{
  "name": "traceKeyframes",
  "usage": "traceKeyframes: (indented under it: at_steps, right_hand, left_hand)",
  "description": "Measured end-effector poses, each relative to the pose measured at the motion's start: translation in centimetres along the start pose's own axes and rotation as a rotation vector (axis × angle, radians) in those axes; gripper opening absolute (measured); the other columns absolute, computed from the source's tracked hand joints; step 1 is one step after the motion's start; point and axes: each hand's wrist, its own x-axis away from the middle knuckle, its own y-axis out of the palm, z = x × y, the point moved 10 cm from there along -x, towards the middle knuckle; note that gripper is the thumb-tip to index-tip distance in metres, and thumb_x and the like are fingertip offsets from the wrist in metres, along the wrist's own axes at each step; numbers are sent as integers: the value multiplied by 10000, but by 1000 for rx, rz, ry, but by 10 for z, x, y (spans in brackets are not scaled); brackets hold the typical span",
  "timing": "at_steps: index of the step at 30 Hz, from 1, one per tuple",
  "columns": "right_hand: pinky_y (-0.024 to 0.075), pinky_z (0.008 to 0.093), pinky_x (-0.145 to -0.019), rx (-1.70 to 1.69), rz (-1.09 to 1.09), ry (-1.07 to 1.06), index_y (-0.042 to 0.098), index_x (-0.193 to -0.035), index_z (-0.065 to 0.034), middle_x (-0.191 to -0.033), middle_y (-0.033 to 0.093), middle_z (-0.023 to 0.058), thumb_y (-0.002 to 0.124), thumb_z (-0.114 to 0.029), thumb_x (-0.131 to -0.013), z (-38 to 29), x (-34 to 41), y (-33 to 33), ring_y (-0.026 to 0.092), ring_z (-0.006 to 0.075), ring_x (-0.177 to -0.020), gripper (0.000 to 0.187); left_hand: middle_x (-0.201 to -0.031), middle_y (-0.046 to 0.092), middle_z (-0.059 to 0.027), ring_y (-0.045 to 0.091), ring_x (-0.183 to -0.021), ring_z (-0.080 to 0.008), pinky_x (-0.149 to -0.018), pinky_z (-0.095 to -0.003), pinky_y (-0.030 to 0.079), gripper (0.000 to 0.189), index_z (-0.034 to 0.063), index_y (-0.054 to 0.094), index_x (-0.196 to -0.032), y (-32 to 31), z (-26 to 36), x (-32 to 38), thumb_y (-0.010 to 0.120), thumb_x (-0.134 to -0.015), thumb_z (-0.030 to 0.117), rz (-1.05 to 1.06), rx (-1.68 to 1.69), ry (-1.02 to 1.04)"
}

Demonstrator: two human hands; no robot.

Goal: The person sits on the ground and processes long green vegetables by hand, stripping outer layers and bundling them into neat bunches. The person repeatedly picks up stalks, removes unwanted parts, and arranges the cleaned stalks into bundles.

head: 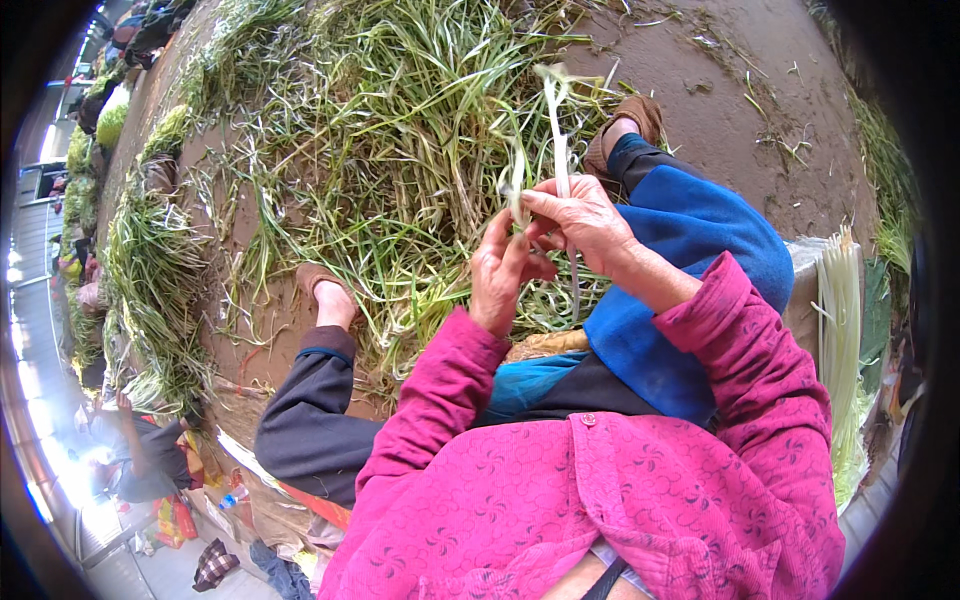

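My right hand point(585, 221) grips a long pale plant stalk point(559, 146), which stands out above the fingers and trails below them. Its tip is frayed and yellowish. Close against it, my left hand point(499, 274) pinches a pale green leaf strip point(516, 176) between thumb and fingers. My right thumb and forefinger also meet this strip. Whether strip and stalk are still joined is hidden by the fingers. Beneath both hands lies a broad heap of loose green leaves and stems point(420, 142), between my feet.
A bundle of pale trimmed stalks point(838, 300) rests on a block at my right. More green bundles point(154, 277) lie along the left, where another person point(139, 450) sits. A blue cloth point(675, 225) covers my right leg. Brown muddy floor point(720, 105) shows at upper right.
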Motion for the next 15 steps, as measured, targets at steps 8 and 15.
traceKeyframes:
  at_steps: [8,15]
  right_hand:
    - [346,216,-373,139,88,-130,594,-654,-27,-568,554,19,535,-150,-789,-11,-6,-15,492,67,-484,192]
    - [296,155,-329,-386,22,-3,487,-809,-41,-770,594,100,448,-181,-860,-40,-9,-39,496,73,-510,154]
  left_hand:
    - [-659,587,-71,476,-415,-78,-376,-215,438,215,20,545,-923,-39,-11,-9,443,-871,202,231,234,-89]
    - [-719,598,-100,591,-580,-189,-436,-264,454,217,36,532,-911,-247,7,43,407,-870,208,778,-531,-102]
